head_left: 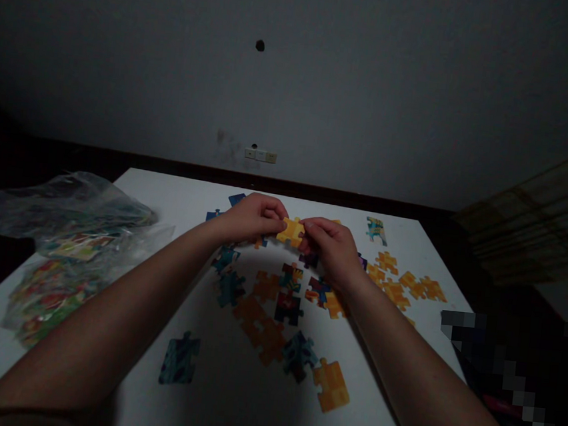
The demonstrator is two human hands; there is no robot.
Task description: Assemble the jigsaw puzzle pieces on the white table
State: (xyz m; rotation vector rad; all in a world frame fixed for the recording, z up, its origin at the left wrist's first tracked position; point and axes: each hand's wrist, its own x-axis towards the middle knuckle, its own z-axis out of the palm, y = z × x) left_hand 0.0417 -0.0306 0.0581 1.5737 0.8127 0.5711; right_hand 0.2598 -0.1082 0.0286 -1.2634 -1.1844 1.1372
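A yellow puzzle piece is held just above the table between my two hands. My left hand pinches its left edge between thumb and fingers. On the opposite edge, the thumb and fingertips of my right hand close on the same yellow piece. Below and around the hands lie loose puzzle pieces: orange ones, a dark red one and teal ones. More yellow pieces are scattered beside my right wrist. Some pieces are partly hidden under my hands.
Clear plastic bags with colourful contents lie at the left of the white table. A teal piece and a yellow piece lie near the front. Behind stands a wall with sockets; a curtain hangs at right.
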